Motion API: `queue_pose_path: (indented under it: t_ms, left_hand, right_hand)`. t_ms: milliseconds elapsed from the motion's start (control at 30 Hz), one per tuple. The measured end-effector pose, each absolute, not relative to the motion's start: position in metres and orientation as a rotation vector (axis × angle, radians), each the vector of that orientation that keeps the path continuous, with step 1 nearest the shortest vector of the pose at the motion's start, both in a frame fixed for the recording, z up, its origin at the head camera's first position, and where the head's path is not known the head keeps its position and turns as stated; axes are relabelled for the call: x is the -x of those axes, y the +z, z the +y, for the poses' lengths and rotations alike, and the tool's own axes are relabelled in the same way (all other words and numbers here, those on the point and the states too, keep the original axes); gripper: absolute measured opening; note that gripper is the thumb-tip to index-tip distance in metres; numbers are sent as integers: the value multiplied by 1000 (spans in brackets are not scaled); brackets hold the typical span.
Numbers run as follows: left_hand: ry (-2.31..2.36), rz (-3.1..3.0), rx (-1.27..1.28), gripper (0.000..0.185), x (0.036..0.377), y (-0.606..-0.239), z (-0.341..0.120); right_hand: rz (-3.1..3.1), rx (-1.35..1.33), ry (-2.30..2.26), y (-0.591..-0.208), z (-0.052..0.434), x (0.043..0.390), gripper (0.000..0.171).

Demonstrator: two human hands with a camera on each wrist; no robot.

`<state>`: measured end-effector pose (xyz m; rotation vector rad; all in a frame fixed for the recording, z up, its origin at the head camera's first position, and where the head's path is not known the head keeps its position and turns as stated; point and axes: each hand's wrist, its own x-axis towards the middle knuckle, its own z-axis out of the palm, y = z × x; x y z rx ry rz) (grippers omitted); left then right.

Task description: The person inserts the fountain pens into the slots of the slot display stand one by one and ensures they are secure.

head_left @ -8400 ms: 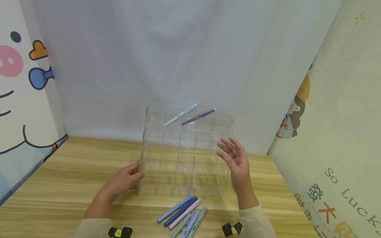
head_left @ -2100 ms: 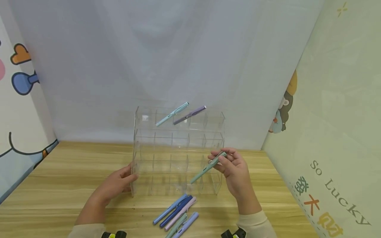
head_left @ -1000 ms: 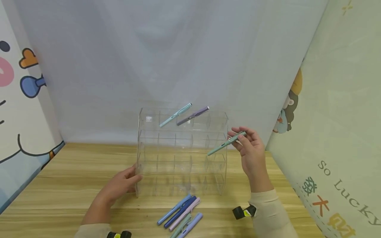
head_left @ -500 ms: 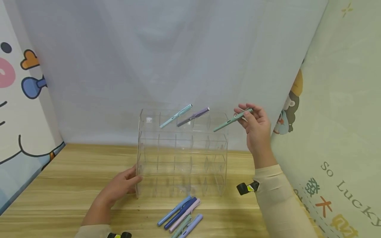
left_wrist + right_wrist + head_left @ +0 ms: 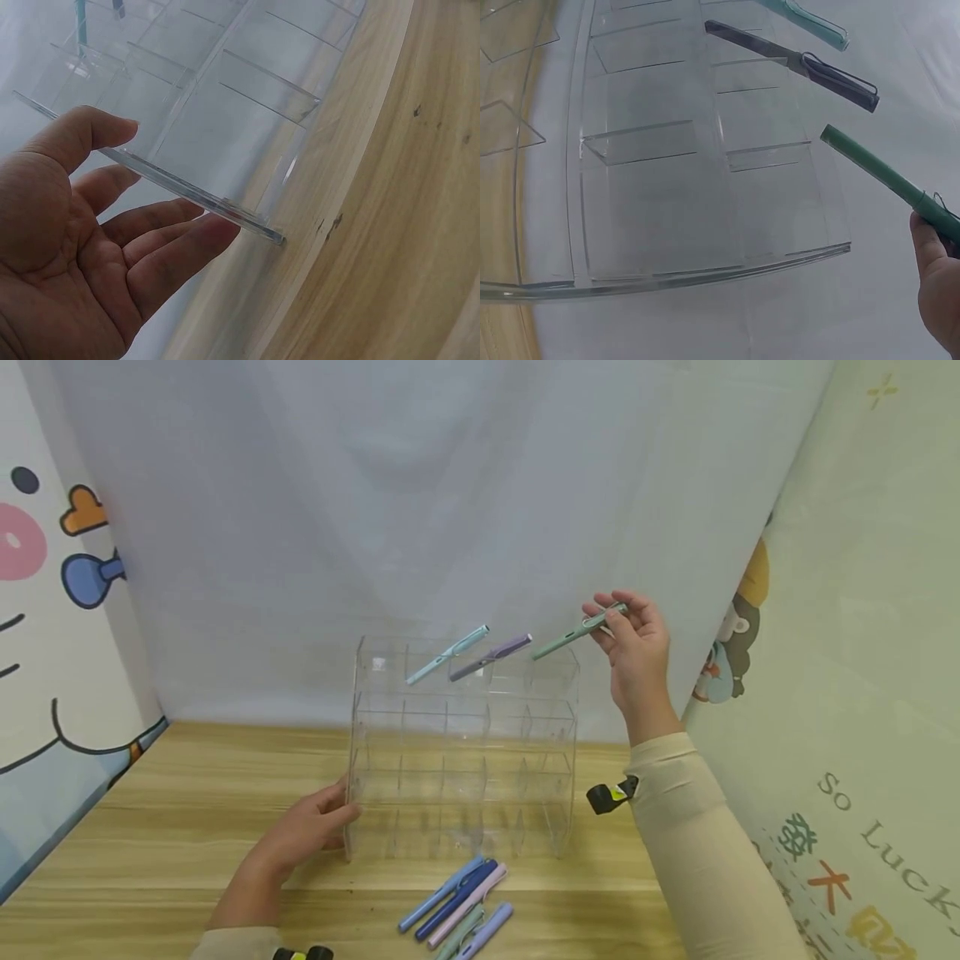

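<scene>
The right hand [image 5: 636,647] pinched a mint-green pen [image 5: 573,633] by its clip end between thumb and fingertips, holding it tilted with its lower tip just over the top right corner of the clear acrylic pen rack [image 5: 465,752]. No brand marking on the pen could be read in any view. In the top row of the rack a light-blue pen [image 5: 447,654] and a purple pen [image 5: 491,657] leaned side by side, both slanting up to the right; the green pen hung just to the right of the purple one, not touching it.

The left hand [image 5: 306,831] rested against the rack's lower left edge, fingers straight and slightly apart, thumb on the front of the side panel and the fingers behind it.

The rack stood upright on a wooden table [image 5: 165,810]. In front of it lay a loose cluster of pens [image 5: 457,910] in blue, dark blue, pink, green and lilac. On the right wall, a printed sheet read "So Lucky" [image 5: 885,847] beside coloured Chinese characters too skewed to read.
</scene>
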<state>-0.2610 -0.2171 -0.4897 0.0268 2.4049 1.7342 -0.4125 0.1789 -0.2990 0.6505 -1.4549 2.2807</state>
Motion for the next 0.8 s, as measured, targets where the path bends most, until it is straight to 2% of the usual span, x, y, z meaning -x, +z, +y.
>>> queue_pose_path:
  t_ms: [500,800]
  left_hand:
    - [1719,2417,-9,81,261,-491,-216]
    - [1721,2425,-15,80,261,-490,-216]
  right_hand:
    - [-1750,-778,2140,-322,165,417,34]
    - [-1909,-833,2035,-330,162,418,32]
